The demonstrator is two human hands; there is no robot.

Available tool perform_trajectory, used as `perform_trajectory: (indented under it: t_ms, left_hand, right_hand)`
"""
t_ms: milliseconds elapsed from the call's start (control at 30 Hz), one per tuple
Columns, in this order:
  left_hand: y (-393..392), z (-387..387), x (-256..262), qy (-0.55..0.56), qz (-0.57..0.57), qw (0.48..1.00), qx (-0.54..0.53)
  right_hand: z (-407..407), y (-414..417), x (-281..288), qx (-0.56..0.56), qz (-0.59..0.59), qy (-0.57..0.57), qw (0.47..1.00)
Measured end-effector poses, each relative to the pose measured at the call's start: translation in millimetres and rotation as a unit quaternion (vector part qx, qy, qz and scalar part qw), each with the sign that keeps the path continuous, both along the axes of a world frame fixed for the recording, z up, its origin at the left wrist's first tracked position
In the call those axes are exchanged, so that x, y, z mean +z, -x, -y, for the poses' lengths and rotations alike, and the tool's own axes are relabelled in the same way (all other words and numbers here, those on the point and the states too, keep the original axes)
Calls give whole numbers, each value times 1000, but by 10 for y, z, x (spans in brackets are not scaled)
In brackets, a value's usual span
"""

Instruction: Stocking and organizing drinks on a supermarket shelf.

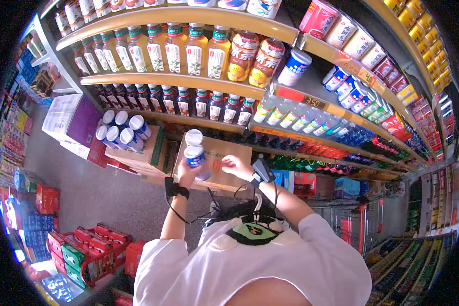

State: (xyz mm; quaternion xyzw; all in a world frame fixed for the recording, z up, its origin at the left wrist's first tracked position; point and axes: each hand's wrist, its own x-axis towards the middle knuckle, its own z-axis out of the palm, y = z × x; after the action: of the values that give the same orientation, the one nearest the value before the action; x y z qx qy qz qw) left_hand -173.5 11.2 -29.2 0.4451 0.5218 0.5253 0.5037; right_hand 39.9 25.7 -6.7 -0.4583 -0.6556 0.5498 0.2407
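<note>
My left hand [188,175] is closed around a blue and white can [195,157] with a white lid. Just behind it another white-lidded can [194,137] stands on a brown cardboard carton [233,151]. Over the same carton hovers my right hand [238,167], its fingers loosely curled and holding nothing. Several similar cans [127,137] are grouped on a second cardboard carton [132,157] to the left. One more blue and white can [294,68] stands upright on the shelf, right of the large tea bottles [268,63].
Shelves of amber bottles [194,49], dark bottles [184,102] and canned goods [361,46] rise ahead. A purple and white carton [70,118] sits at left. Red gift packs [95,248] are stacked lower left. A shopping cart [361,225] stands at right. Cables hang from both wrists.
</note>
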Motion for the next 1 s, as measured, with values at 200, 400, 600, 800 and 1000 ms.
perform_trajectory:
  t_ms: [200, 400, 600, 800, 1000]
  left_hand:
    - [-630, -86, 500, -49, -29, 995, -85]
    - [-1380, -257, 1127, -47, 13, 985, -164]
    - [-2108, -314, 1755, -114, -23, 960, -256]
    - [-2860, -599, 2257, -337, -177, 908, -173]
    - [-3215, -826, 2381, -381, -130, 908, -117]
  right_hand:
    - [121, -80, 294, -36, -99, -24, 994]
    - [216, -689, 791, -181, 19, -113, 977]
    - [233, -1396, 1122, -242, -95, -213, 942]
    - [11, -1870, 1697, -381, 8, -359, 852]
    - [-531, -2189, 1996, -440, -4, -385, 811]
